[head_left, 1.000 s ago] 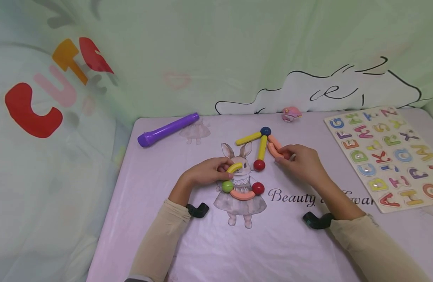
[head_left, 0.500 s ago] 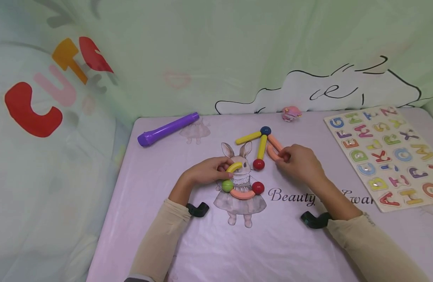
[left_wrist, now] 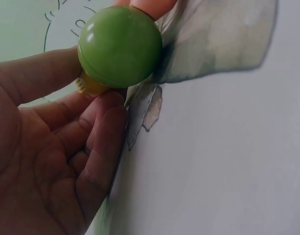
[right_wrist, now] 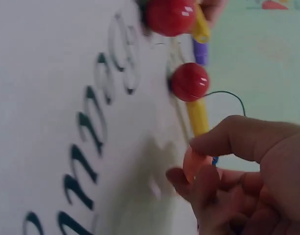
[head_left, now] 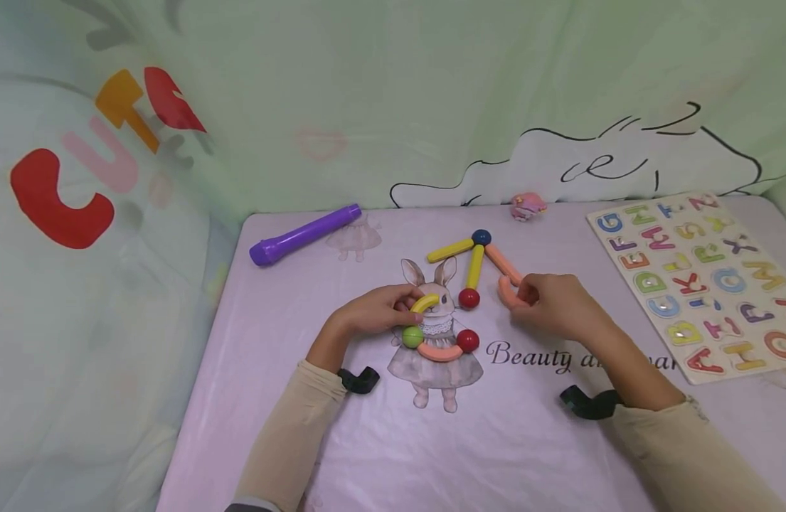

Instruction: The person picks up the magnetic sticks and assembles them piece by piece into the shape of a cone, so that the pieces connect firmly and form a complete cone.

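Observation:
My left hand (head_left: 376, 311) pinches a curved yellow rod (head_left: 426, 304) between thumb and fingers. A green ball (head_left: 412, 337) sits at that rod's lower end, joined to a curved orange rod (head_left: 440, 353) that runs to a red ball (head_left: 468, 341). My right hand (head_left: 555, 306) pinches another curved orange rod (head_left: 509, 293), its near end hidden by the fingers. Just beyond lies a second group: a dark blue ball (head_left: 481, 237) with two straight yellow rods (head_left: 474, 267) and a straight orange rod (head_left: 503, 264). A red ball (right_wrist: 190, 82) tips one yellow rod.
A purple toy microphone (head_left: 306, 235) lies at the back left. At the back edge sits a small pink toy (head_left: 528, 206). An alphabet puzzle board (head_left: 706, 284) covers the right side of the table (head_left: 393, 455). Fabric hangs behind and on the left.
My right hand has drawn the curved orange rod right and towards me, away from the straight orange rod. My left hand has stayed in place.

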`<state>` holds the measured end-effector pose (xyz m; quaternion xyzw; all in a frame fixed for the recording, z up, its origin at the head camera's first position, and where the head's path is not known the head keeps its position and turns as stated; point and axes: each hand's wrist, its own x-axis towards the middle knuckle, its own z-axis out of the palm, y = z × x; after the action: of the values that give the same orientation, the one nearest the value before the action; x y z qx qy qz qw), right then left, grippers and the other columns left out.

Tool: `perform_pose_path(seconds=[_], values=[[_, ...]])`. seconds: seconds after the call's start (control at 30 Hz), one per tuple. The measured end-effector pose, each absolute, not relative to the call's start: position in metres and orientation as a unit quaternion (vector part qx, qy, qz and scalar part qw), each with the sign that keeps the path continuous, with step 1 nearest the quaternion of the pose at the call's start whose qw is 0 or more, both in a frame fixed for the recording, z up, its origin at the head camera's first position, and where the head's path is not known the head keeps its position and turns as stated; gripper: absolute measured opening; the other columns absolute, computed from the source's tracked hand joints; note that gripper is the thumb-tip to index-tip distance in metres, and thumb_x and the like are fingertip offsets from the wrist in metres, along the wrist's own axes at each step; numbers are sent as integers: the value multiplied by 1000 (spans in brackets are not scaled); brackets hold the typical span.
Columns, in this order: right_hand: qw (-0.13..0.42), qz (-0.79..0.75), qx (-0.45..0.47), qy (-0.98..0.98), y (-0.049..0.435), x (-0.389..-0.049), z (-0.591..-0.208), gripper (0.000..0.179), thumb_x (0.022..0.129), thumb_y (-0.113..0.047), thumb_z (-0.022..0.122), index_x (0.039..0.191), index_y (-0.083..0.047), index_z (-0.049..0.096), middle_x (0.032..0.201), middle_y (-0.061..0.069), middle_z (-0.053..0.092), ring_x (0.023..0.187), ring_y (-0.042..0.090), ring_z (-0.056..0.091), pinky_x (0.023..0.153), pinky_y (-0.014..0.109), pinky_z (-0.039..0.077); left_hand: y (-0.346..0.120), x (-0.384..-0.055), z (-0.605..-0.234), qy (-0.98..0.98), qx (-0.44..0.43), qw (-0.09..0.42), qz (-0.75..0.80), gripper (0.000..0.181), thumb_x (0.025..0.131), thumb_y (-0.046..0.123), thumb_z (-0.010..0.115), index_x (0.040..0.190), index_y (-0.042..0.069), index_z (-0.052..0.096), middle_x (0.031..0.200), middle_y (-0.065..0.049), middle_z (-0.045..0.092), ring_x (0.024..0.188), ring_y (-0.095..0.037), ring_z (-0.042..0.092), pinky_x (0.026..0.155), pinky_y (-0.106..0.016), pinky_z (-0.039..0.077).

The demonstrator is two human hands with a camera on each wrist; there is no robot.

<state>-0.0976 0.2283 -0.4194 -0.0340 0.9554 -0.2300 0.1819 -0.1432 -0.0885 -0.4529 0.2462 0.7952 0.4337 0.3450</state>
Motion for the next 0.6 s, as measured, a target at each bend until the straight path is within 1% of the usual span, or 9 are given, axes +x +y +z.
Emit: perform_pose_path(seconds=[0.07, 0.1, 0.2, 0.3, 0.43, 0.53, 0.6], values=[[188, -259, -47, 946, 233, -98, -416, 22, 88, -23, 77, 100, -8, 65, 84, 8, 61, 79, 24, 54, 60, 31, 45, -88, -143, -453, 797, 248, 344, 430, 32, 97, 20, 69, 126, 8, 60, 96, -1, 57, 89, -13, 53, 85, -24, 43], [191, -275, -55, 941, 234, -97, -415, 23, 88, -23, 77, 102, -9, 66, 88, 7, 62, 81, 23, 55, 62, 30, 46, -88, -143, -454, 798, 248, 344, 429, 32, 97, 21, 69, 126, 8, 61, 96, -1, 58, 89, -12, 53, 85, -24, 44], [209, -331, -68, 918, 235, -97, -412, 28, 92, -22, 75, 115, -10, 66, 99, 9, 65, 85, 22, 59, 67, 29, 51, -88, -143, -455, 800, 246, 343, 426, 32, 97, 20, 69, 126, 9, 60, 96, 0, 58, 90, -12, 53, 85, -25, 44], [228, -389, -71, 890, 233, -96, -412, 36, 97, -22, 71, 129, -7, 63, 109, 11, 67, 88, 21, 63, 73, 28, 55, -88, -144, -455, 799, 246, 344, 427, 33, 97, 21, 69, 126, 9, 60, 96, 0, 57, 90, -12, 53, 85, -25, 44], [259, -467, -75, 843, 228, -96, -414, 42, 103, -23, 62, 139, -3, 55, 110, 17, 65, 91, 25, 63, 78, 28, 57, -88, -143, -454, 798, 245, 346, 427, 33, 97, 21, 69, 127, 9, 60, 97, -1, 57, 90, -13, 53, 85, -24, 43], [293, -536, -68, 789, 224, -96, -414, 43, 106, -24, 57, 142, -1, 51, 111, 22, 63, 95, 28, 61, 83, 28, 58, -88, -143, -453, 798, 244, 348, 426, 34, 97, 20, 69, 128, 9, 60, 97, -1, 57, 90, -13, 53, 85, -24, 43], [311, -581, -52, 750, 223, -96, -414, 44, 106, -24, 56, 142, 2, 50, 112, 22, 61, 96, 27, 60, 84, 27, 57, -88, -143, -452, 797, 245, 349, 428, 33, 97, 20, 69, 127, 8, 60, 96, -1, 57, 90, -13, 53, 85, -24, 43]])
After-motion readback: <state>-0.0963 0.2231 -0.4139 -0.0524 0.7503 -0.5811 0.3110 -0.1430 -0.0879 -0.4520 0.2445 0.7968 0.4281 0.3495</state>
